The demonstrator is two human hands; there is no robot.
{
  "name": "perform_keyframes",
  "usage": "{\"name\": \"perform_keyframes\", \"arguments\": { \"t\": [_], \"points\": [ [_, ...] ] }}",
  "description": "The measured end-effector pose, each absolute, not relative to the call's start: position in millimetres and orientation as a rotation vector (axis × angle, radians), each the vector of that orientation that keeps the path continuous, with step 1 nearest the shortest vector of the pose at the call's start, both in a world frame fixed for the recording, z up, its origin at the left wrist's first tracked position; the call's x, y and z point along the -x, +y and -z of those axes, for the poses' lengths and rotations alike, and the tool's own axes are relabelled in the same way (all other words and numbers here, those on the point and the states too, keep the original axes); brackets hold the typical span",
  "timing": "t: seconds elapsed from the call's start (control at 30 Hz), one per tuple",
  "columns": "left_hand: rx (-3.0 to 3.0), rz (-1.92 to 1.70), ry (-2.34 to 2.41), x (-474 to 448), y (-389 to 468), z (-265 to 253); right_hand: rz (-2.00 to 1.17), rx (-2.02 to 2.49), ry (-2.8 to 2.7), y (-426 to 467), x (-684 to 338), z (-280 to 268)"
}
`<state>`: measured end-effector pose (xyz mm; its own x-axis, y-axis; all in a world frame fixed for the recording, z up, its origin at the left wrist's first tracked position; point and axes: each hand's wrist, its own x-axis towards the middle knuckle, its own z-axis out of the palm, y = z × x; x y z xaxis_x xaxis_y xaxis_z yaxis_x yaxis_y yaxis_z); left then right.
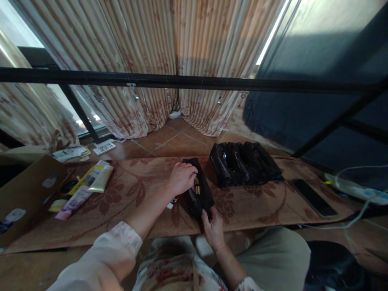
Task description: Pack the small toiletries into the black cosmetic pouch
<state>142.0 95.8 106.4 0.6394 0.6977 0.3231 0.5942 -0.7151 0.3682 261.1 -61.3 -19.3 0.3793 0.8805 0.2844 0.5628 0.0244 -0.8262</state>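
A black zip pouch (189,200) lies lengthwise on the patterned cloth in front of me. My left hand (182,178) is over its far half, fingers curled and pinched near the opening; what lies between the fingertips is hidden. Just below those fingertips, a small gold-coloured tube (197,187) shows against the black. At the pouch's near end, my right hand (214,226) grips the corner between thumb and fingers. Part of a small white tag or item (170,205) peeks out by the left side of the pouch. Several similar black pouches (242,163) stand in a row to the right.
On the left are a cardboard box (33,190), a pink-and-white tube (74,202), a yellow tube (91,178) and a pale gold tube (101,178). A phone (313,197) lies at the right, beside a power strip (357,190) with cables. A dark metal bar (194,81) crosses beyond the table.
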Motion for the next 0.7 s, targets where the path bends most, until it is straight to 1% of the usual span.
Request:
{"name": "perform_keyframes", "arguments": {
  "t": [0.17, 0.3, 0.5, 0.7],
  "points": [
    [-2.386, -0.99, 1.161, -116.2, 84.7, -100.5, -0.411, 1.646, -1.309, -61.9, -262.9, 20.0],
    [-2.144, -1.085, 1.367, -77.8, 70.1, -77.7, -0.433, 1.635, -1.301, -61.7, -263.9, 21.0],
    [-1.827, -0.979, 1.491, -26.4, 43.6, -33.4, -0.5, 1.623, -1.281, -62.6, -264.9, 22.8],
    [-1.809, -0.837, 1.439, -19.3, 25.3, -12.7, -0.547, 1.601, -1.281, -63.4, -266.4, 23.9]
  ]
}}
